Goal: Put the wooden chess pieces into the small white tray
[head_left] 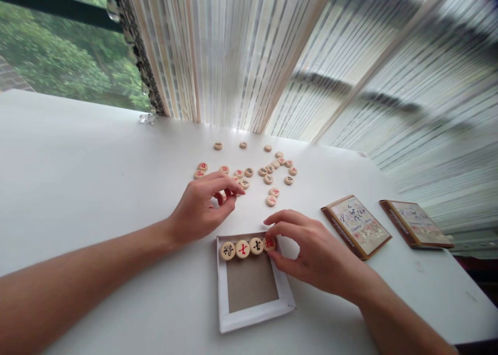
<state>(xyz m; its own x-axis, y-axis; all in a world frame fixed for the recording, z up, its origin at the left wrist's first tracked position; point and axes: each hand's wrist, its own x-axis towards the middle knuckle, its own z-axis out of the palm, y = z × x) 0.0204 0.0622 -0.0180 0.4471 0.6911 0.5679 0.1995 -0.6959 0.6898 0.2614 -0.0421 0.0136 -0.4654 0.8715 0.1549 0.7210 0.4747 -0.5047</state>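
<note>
Red-marked disc sits in open box, at its 1 o'clock corner, pinched by R hand, thumb vs fingertip; R hand's nearer, approx disc's 4 o'clock. L hand, approx 10 o'clock, curls narrow by loose pcs; can't tell if holding any.

Red and black characters on pale wooden discs, over a glossy white table.
In the near white tray, whose floor is grey-brown, the characters run black, red, black, and red on the rightmost disc; the far scatter mixes both colours, a few faces looking plain. On the right, the left box and right box have brown sides and beige tops with dark lettering, the left one mottled pinkish. Far off, the curtain is striped white and cream; at far left, foliage shows green.
</note>
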